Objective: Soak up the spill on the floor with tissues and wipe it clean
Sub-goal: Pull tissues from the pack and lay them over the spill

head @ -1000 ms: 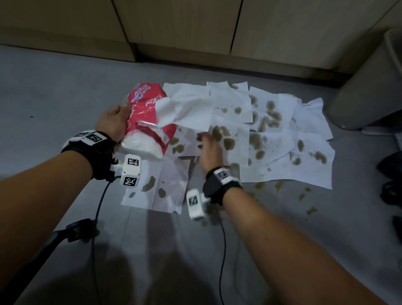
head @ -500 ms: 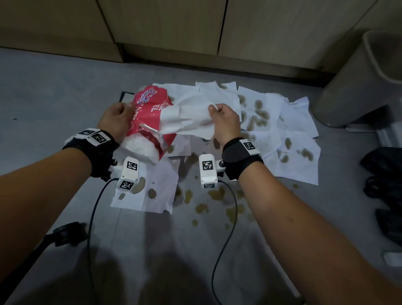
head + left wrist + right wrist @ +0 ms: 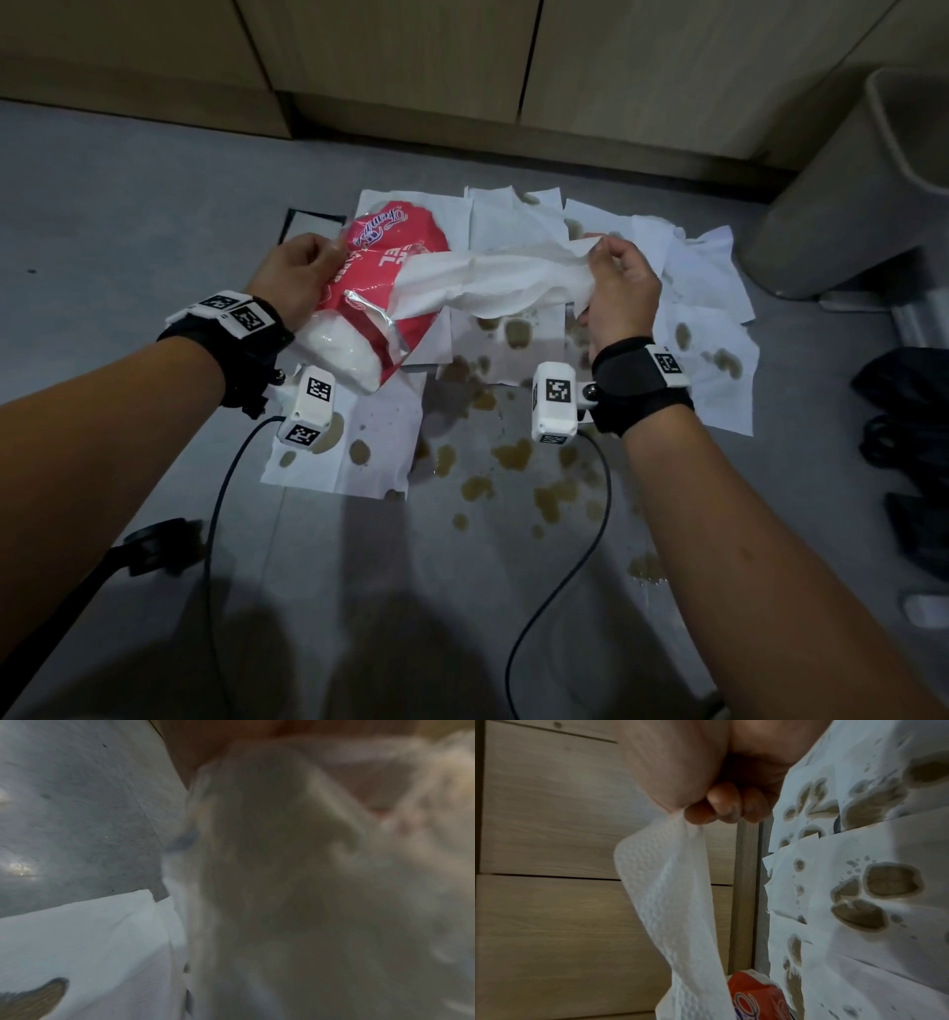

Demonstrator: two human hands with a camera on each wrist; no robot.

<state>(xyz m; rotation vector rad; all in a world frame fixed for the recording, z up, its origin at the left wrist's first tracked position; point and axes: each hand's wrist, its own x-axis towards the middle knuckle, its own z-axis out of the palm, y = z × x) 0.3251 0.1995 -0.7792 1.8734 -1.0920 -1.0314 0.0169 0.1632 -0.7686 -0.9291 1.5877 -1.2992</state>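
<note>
From the head cam, both forearms reach forward over the grey floor (image 3: 128,231), wrists roughly level and well apart. The left hand (image 3: 298,280) is curled around the top end of a red tissue pack (image 3: 380,277), which is held up off the floor and tilted, long axis running from upper right down to lower left, with the clear end full of white tissue nearest the left wrist. The right hand (image 3: 619,293) is bunched up, pinching the end of a fresh tissue (image 3: 493,285) that stretches pretty much sideways between the pack's opening and that hand. Underneath, a patchwork of laid tissues (image 3: 714,288) with brown blotches covers the floor up near the wooden cabinets (image 3: 411,61), and the spill (image 3: 513,455) shows as bare brown puddles closer to the person. A grey bin (image 3: 847,205) stands off to the right. Left wrist cam is mostly a blurry pale mass right up against the lens; can't tell the fingers from it, just a stained sheet (image 3: 90,953) on the floor. Right wrist cam shows the fingertips (image 3: 721,809) curled tight together, with the embossed tissue trailing from them to the pack at the bottom edge.
</note>
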